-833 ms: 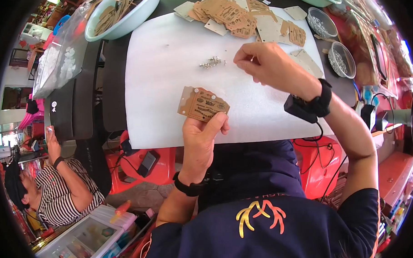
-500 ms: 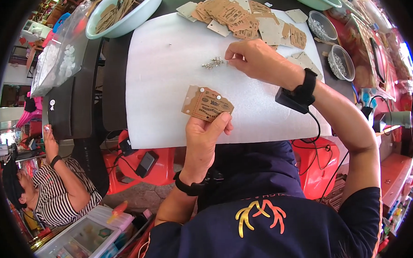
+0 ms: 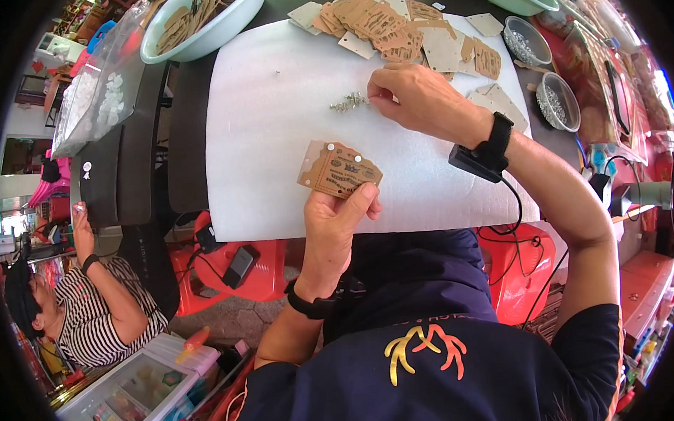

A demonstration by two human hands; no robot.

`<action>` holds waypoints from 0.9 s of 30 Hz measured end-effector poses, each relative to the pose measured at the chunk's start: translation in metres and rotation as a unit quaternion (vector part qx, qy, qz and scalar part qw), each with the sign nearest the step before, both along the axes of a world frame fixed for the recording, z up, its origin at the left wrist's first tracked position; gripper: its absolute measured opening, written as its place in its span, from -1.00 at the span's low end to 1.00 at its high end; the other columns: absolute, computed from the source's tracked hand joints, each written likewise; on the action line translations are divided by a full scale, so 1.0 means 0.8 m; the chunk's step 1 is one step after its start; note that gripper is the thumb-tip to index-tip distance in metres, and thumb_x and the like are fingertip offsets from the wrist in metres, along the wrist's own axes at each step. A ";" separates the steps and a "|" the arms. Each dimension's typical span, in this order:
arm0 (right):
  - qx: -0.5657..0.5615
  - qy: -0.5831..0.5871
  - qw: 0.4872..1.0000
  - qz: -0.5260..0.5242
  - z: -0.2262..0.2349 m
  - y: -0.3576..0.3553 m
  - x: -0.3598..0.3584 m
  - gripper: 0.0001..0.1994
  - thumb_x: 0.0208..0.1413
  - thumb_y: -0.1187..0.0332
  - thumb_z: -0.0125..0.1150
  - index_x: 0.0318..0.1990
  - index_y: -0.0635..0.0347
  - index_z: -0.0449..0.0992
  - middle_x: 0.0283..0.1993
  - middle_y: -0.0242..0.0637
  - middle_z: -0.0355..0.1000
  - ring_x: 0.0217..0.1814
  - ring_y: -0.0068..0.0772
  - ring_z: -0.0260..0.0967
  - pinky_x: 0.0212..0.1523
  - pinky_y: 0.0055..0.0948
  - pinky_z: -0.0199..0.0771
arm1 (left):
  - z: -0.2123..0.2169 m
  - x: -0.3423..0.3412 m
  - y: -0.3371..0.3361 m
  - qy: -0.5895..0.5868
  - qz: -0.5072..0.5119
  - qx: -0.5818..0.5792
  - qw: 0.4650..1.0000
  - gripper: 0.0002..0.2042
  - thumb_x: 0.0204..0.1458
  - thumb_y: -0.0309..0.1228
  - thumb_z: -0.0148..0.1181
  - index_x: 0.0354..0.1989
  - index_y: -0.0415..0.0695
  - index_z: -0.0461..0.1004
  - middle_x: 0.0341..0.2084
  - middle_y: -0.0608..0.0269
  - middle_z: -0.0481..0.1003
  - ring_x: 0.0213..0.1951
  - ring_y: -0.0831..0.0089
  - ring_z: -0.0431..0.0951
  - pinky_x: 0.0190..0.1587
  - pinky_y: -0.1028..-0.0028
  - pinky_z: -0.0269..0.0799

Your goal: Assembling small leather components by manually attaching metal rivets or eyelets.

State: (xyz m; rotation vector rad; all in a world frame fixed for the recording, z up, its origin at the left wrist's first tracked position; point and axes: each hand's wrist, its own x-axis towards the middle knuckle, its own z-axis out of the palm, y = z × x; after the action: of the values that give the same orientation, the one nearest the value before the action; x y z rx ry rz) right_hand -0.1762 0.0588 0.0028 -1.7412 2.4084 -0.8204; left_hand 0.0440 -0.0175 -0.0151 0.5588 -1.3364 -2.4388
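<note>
1. Head view: my right hand [image 3: 426, 96] is the nearer one to the small metal studs [image 3: 346, 102], just left of its pinched-together fingertips; I cannot tell whether it holds one
2. My left hand [image 3: 330, 225] clamps the brown card [image 3: 341, 168], closer to my body than the studs, its long axis left to right, right end tipped toward me
3. White sheet [image 3: 261, 157] covers the dark counter [image 3: 189, 119]; a red seat [image 3: 531, 278] stands right of my lap

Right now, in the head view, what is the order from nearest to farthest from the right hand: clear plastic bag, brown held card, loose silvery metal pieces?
1. Loose silvery metal pieces: just left of the right hand.
2. Brown held card: lower left, in the left hand.
3. Clear plastic bag: far left.
</note>
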 end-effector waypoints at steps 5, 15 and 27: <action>-0.038 0.018 0.999 0.010 -0.004 -0.004 0.005 -0.88 0.06 0.39 0.13 -0.41 0.26 0.45 -0.41 -0.13 0.48 -0.33 -0.02 0.45 -0.33 -0.12 0.44 | -0.002 -0.001 0.000 0.002 -0.006 -0.012 1.000 -0.81 0.14 -0.49 0.19 -0.10 -0.23 0.42 -0.33 0.27 0.49 -0.37 0.49 0.45 -0.31 0.48 0.34; -0.036 -0.014 0.999 0.009 -0.002 0.009 0.001 -0.88 0.04 0.40 0.13 -0.42 0.28 0.46 -0.45 -0.11 0.47 -0.37 0.00 0.44 -0.33 -0.15 0.45 | -0.003 -0.002 0.001 0.005 -0.001 -0.012 1.000 -0.80 0.14 -0.51 0.18 -0.08 -0.23 0.42 -0.31 0.27 0.48 -0.36 0.48 0.45 -0.30 0.48 0.34; 0.072 -0.403 0.911 -0.056 0.045 0.036 0.016 -0.84 0.16 0.37 0.22 -0.20 0.28 0.55 -0.48 -0.47 0.42 -0.51 -0.71 0.28 -0.51 -0.61 0.31 | 0.009 -0.006 -0.003 0.016 0.001 -0.009 1.000 -0.84 0.16 -0.50 0.14 -0.11 -0.19 0.42 -0.33 0.30 0.47 -0.35 0.48 0.44 -0.30 0.46 0.31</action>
State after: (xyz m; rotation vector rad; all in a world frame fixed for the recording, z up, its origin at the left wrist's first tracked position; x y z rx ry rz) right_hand -0.1635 0.0876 0.0386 -0.9277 1.9265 -1.0665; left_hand 0.0394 -0.0199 -0.0082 0.5137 -1.3417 -2.4210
